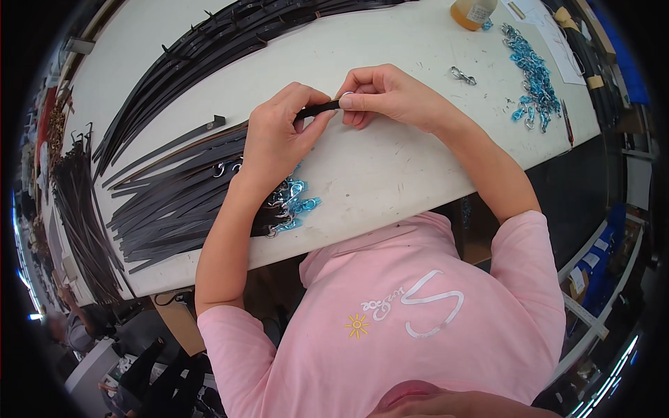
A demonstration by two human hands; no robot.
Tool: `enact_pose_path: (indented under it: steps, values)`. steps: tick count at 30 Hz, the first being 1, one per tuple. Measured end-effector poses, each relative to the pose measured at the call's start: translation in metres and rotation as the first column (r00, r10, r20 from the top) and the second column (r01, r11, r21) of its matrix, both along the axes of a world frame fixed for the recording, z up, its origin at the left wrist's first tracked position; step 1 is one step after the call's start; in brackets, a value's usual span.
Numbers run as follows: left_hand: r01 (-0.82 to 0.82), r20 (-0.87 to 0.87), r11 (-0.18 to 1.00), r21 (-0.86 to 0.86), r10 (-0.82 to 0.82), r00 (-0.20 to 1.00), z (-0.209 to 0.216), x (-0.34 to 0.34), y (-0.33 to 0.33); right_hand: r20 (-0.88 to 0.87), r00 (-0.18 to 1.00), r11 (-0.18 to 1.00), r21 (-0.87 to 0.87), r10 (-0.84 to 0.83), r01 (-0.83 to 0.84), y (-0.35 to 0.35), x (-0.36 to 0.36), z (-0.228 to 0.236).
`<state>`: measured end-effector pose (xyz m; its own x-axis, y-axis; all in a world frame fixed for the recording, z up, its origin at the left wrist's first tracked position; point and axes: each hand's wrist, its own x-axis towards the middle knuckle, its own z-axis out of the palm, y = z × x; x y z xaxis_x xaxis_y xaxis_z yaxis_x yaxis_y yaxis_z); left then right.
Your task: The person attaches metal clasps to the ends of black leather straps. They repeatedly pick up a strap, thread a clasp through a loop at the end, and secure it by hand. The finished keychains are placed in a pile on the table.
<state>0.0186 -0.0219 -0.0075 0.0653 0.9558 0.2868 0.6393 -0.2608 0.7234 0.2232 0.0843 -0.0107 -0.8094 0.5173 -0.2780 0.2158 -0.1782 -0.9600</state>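
Note:
Over the middle of the white table, my left hand grips a narrow black strap near its end, thumb and fingers closed round it. My right hand pinches the tip of the same strap. A small shiny metal edge shows by the right thumb, too small to name. Beneath my left forearm lies a pile of black straps, and some of their ends carry metal hooks in blue film. Farther right, a single bare metal snap hook rests on the table.
Blue-wrapped hooks are heaped at the right, beside a thin dark red tool. A bottle of amber liquid and a paper sheet sit behind. Long black straps curve across the far left; another bundle hangs over the left edge.

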Motion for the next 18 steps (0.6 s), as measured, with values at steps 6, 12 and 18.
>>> enact_pose_path:
  steps: [6,12,18]
  values:
    - [-0.001,0.003,1.000,-0.004,0.001,1.000,0.0011,0.0003,-0.0002,-0.020,1.000,1.000,-0.003,-0.003,0.003,0.0001,-0.0003,-0.0013]
    - [0.019,-0.022,1.000,-0.019,-0.020,1.000,0.0033,0.0011,0.0007,-0.004,1.000,1.000,-0.017,-0.017,0.016,-0.0004,-0.0008,-0.0014]
    - [0.022,-0.035,1.000,-0.007,-0.023,0.999,0.0001,-0.0004,0.0021,-0.004,1.000,1.000,-0.027,-0.014,0.014,-0.0006,-0.0015,-0.0019]
